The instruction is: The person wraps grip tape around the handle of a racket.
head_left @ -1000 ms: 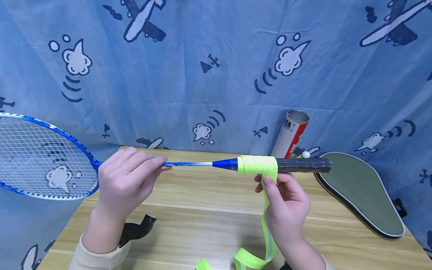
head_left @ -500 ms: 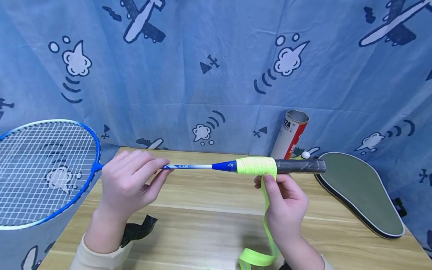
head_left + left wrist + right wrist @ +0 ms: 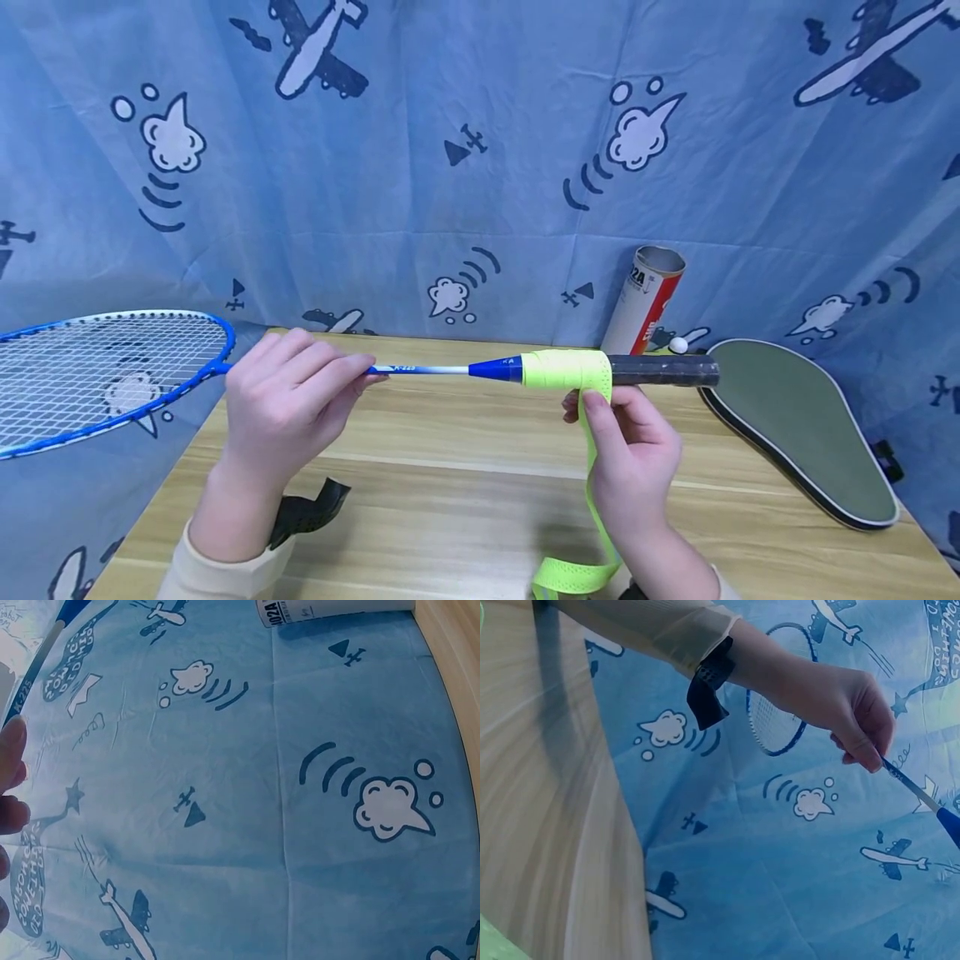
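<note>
A blue and white badminton racket is held level above the table, its strung head at the left. My left hand pinches the shaft near the head; the right wrist view also shows this left hand on the shaft. Neon yellow grip tape is wound round the upper part of the handle, and the dark lower handle is bare. With thumb and fingers my right hand pinches the tape just below the handle. The tape's loose tail hangs down to the table, partly behind that hand.
A white and red shuttlecock tube stands at the table's back, with a small white ball beside it. To the right lies a green paddle-shaped case. A blue patterned curtain hangs behind the wooden table.
The racket has turned about its shaft, its head tilting to a different angle, and has shifted slightly left. My right hand has moved slightly left with the tape still pinched.
</note>
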Available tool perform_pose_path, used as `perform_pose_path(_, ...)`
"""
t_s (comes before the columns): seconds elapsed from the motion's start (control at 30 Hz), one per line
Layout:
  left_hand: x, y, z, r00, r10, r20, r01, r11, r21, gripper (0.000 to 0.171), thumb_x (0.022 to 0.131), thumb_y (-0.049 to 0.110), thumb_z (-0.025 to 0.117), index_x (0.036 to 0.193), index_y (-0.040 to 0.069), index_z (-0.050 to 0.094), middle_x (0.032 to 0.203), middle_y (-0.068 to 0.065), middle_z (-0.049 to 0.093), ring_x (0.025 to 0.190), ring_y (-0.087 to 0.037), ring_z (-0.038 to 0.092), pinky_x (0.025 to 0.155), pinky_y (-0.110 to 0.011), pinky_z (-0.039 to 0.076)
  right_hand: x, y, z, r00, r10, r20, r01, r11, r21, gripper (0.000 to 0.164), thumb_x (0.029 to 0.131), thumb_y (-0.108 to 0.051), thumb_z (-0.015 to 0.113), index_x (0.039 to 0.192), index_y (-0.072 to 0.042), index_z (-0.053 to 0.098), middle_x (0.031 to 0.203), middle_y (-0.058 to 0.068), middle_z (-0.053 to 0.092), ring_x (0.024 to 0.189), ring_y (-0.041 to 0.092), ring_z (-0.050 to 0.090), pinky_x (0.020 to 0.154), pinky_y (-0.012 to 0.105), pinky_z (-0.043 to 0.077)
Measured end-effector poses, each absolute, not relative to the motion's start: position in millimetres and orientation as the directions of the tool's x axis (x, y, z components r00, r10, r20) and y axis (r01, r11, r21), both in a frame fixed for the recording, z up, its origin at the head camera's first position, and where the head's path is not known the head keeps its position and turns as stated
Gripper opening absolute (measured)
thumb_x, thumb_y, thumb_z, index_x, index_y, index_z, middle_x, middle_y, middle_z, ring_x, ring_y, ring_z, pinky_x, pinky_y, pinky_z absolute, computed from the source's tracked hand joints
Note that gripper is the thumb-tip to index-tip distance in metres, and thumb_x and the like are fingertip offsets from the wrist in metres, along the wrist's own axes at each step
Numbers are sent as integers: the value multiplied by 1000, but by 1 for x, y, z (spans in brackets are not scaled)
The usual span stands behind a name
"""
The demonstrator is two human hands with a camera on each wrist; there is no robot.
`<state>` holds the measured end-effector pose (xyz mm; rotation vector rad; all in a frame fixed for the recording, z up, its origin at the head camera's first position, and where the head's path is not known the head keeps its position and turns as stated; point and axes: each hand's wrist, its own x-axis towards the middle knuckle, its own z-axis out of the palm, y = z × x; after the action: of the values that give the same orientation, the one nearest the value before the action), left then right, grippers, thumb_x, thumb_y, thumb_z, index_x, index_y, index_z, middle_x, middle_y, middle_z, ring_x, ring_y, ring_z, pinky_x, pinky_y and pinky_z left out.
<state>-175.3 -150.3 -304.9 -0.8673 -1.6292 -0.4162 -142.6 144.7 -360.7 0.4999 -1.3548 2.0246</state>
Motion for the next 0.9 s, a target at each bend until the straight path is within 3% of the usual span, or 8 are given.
perform_pose_path(0.23, -175, -149, -306, -53, 301, 952, 731, 661, -168, 35, 100, 31, 69, 80, 5, 79, 72, -6, 70, 68, -31, 59, 60, -44, 42, -143, 146, -362, -724, 307, 617, -685, -224, -693, 7, 96, 15, 60, 92, 15, 66, 89, 11, 71, 76, 19, 69, 70, 26, 60)
perform_pose_path(0.53, -174, -146, -302, -15, 302, 953, 741, 643, -192, 35, 102, 29, 67, 77, 6, 77, 66, -4, 66, 52, -25, 54, 50, -40, 42, -144, 146, -361, -672, 326, 665, -740, -272, -615, 7, 94, 17, 59, 96, 17, 66, 94, 11, 69, 75, 21, 73, 76, 32, 63)
perform_pose_path(0.9, -173, -149, -301, -19, 322, 947, 769, 610, -192, 28, 102, 20, 67, 80, 6, 79, 66, 0, 64, 48, -19, 48, 46, -35, 40, -144, 147, -362, -687, 334, 645, -721, -198, -664, 13, 93, 18, 60, 94, 11, 70, 91, 10, 70, 68, 17, 69, 69, 25, 61)
